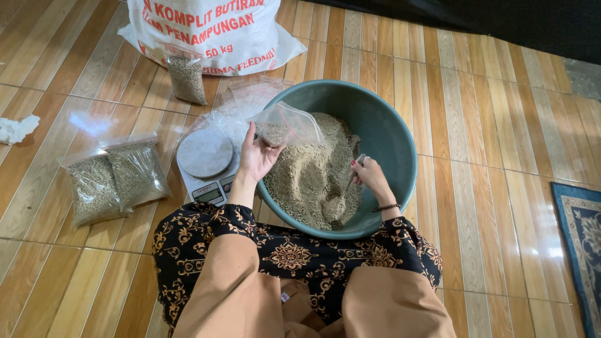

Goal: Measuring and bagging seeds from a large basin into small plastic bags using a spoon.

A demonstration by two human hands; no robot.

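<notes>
Two hands work over the teal basin [394,134] of feed pellets [313,178]. The left hand [256,156] pinches a clear plastic bag [289,124] by its lower edge, mouth facing right. The right hand [369,175], closed around a metal spoon [341,197], sits lower right of the bag, spoon bowl angled down-left into the pellets.
</notes>
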